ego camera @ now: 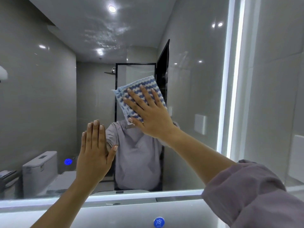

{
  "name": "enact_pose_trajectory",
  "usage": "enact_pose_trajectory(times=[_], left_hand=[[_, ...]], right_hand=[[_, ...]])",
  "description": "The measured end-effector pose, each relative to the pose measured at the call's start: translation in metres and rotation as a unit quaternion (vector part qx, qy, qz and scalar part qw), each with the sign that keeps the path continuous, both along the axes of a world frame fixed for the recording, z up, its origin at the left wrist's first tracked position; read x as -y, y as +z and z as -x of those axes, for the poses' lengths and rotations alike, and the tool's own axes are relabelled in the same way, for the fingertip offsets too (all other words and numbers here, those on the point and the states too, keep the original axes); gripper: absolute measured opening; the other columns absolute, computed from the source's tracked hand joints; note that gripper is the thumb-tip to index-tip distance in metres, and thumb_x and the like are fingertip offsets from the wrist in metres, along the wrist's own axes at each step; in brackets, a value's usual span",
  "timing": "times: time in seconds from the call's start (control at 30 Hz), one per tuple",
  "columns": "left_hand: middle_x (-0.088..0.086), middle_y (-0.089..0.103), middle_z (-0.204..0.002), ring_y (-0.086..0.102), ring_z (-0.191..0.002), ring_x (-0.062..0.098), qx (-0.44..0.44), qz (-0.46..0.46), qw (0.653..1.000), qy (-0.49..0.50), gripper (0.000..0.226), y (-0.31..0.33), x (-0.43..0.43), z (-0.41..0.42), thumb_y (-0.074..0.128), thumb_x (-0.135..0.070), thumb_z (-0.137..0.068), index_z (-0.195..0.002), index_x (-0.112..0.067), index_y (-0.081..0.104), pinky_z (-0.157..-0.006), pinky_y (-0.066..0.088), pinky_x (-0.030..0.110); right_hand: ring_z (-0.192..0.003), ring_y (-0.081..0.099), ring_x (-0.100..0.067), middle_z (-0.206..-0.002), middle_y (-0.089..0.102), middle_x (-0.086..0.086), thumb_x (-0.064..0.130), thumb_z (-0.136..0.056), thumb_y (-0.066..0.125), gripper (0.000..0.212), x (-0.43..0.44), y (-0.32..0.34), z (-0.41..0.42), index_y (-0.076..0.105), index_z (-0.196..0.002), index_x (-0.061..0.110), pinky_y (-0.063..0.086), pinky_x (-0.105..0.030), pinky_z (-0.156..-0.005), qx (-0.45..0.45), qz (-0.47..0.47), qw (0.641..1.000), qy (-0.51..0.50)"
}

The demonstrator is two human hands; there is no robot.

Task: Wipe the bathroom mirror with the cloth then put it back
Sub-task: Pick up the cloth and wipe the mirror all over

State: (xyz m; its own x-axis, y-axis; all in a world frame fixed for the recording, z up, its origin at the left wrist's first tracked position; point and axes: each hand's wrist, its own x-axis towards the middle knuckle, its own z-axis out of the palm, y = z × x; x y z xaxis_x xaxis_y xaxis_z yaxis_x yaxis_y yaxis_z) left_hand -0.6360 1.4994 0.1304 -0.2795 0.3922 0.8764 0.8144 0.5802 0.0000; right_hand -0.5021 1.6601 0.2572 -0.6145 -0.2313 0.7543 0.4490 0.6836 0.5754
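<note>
Right hand (152, 115) flat, fingers spread, pressing the folded blue-and-white wavy-striped ribbed cloth (139, 94) against the large LED-edged wall mirror (49, 96), mid-glass. No closed grip, palm pressure only; cloth's lower right part hidden under the hand. Left hand (95, 155) open, fingers together, flat on the glass lower left, holding nothing. Mauve sleeve (250, 193) cut off at frame edge. Faint streaks on glass up top. Round blue sticker (159, 222) below, partly cropped.

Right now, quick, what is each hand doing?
Left hand: open, flat against the mirror, holding nothing.
Right hand: open, fingers spread, pressing the cloth on the mirror.
</note>
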Motion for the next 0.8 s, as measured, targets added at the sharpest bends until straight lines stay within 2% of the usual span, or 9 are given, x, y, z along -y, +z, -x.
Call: enact_pose_trajectory(times=[0.23, 0.37, 0.5, 0.57, 0.7, 0.8], left_hand=[[0.02, 0.007, -0.159, 0.006, -0.148, 0.034, -0.014, -0.006, 1.0, -0.006, 0.082, 0.0, -0.001, 0.002, 0.009, -0.058, -0.096, -0.148, 0.005, 0.013, -0.121, 0.008, 0.044], [0.021, 0.008, -0.159, 0.007, -0.148, 0.034, -0.017, -0.004, 1.0, -0.002, 0.082, 0.0, 0.001, 0.004, 0.007, -0.058, -0.096, -0.148, 0.005, 0.014, -0.12, 0.009, 0.044], [0.021, 0.009, -0.158, 0.008, -0.147, 0.035, -0.011, -0.004, 1.0, 0.004, 0.082, 0.001, 0.001, 0.002, 0.004, -0.058, -0.096, -0.147, 0.005, 0.015, -0.119, 0.012, 0.046], [0.021, 0.01, -0.158, 0.01, -0.147, 0.035, -0.01, -0.006, 1.0, 0.003, 0.082, 0.001, 0.0, 0.002, 0.004, -0.057, -0.096, -0.147, 0.006, 0.017, -0.119, 0.013, 0.047], [0.021, 0.01, -0.158, 0.01, -0.147, 0.034, -0.013, -0.006, 1.0, -0.001, 0.081, 0.0, -0.001, 0.004, 0.005, -0.057, -0.097, -0.147, 0.005, 0.017, -0.12, 0.008, 0.044], [0.021, 0.01, -0.158, 0.009, -0.147, 0.034, -0.014, -0.01, 1.0, -0.002, 0.08, 0.0, -0.003, 0.006, 0.008, -0.057, -0.097, -0.148, 0.004, 0.017, -0.12, 0.005, 0.042]], right_hand=[[-0.147, 0.008, -0.036, -0.161, 0.011, -0.007, 0.056, -0.098, 0.014, 0.066, -0.05, 0.019, -0.057, 0.017, -0.153, 0.019, 0.007, -0.054, -0.119, -0.08, 0.073, 0.993, -0.049], [-0.148, -0.004, -0.034, -0.162, -0.003, -0.007, 0.057, -0.097, 0.012, 0.068, -0.086, 0.023, -0.097, 0.003, -0.154, 0.021, 0.003, -0.053, -0.119, -0.121, 0.133, 0.979, -0.095], [-0.148, -0.007, -0.032, -0.162, -0.003, -0.007, 0.059, -0.095, 0.005, 0.069, -0.111, 0.021, -0.128, -0.001, -0.154, 0.022, 0.001, -0.051, -0.12, -0.178, 0.209, 0.956, -0.1], [-0.148, -0.008, -0.03, -0.162, -0.003, -0.005, 0.059, -0.095, 0.007, 0.067, -0.114, 0.02, -0.133, -0.005, -0.152, 0.026, -0.002, -0.048, -0.12, -0.198, 0.238, 0.946, -0.093], [-0.148, -0.003, -0.031, -0.161, 0.004, -0.006, 0.056, -0.093, 0.008, 0.065, -0.103, 0.02, -0.124, -0.001, -0.15, 0.027, 0.0, -0.049, -0.12, -0.224, 0.245, 0.939, -0.086], [-0.148, -0.006, -0.031, -0.162, 0.0, -0.005, 0.058, -0.091, 0.005, 0.066, -0.093, 0.022, -0.113, -0.007, -0.148, 0.029, -0.002, -0.051, -0.12, -0.236, 0.264, 0.931, -0.088]])
